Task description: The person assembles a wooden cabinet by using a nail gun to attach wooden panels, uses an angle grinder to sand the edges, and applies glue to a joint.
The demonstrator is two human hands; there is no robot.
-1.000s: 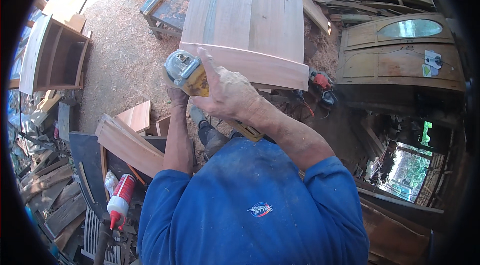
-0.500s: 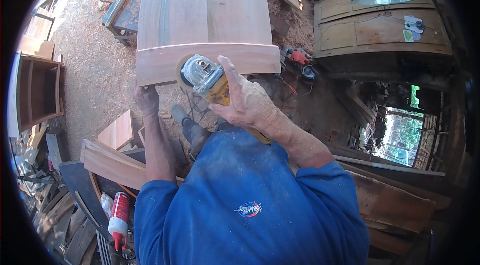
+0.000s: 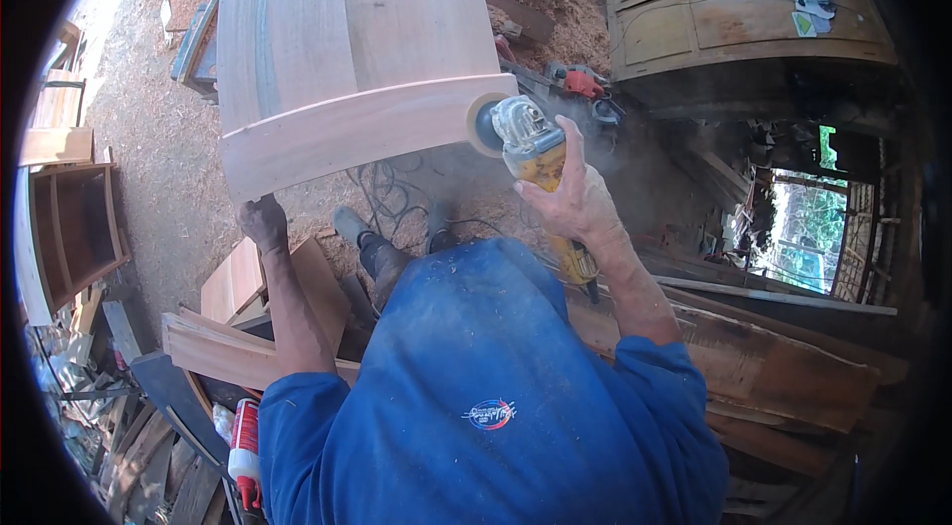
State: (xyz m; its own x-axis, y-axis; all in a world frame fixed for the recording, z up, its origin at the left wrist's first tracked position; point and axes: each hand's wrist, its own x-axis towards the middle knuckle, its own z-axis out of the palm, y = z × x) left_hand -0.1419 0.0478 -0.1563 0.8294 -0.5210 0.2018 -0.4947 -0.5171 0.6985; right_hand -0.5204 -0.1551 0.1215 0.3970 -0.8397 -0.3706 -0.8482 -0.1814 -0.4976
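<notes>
Right now my right hand [image 3: 575, 203] is wrapped tight around the yellow angle grinder [image 3: 526, 143], whose sanding disc [image 3: 483, 124] meets the right end of the curved front edge of the wooden panel [image 3: 347, 49]. My left hand [image 3: 263, 223] reaches up under the panel's left corner, fingers curled against its underside; I cannot tell how firmly it grips. Dust hangs around the grinder. Sawdust covers the floor [image 3: 169, 178], with a wooden cabinet [image 3: 74, 228] off to my left.

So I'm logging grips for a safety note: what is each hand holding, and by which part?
The right hand grips the yellow angle grinder around its body behind the disc. The left hand steadies the curved wooden panel at its lower left corner.
</notes>
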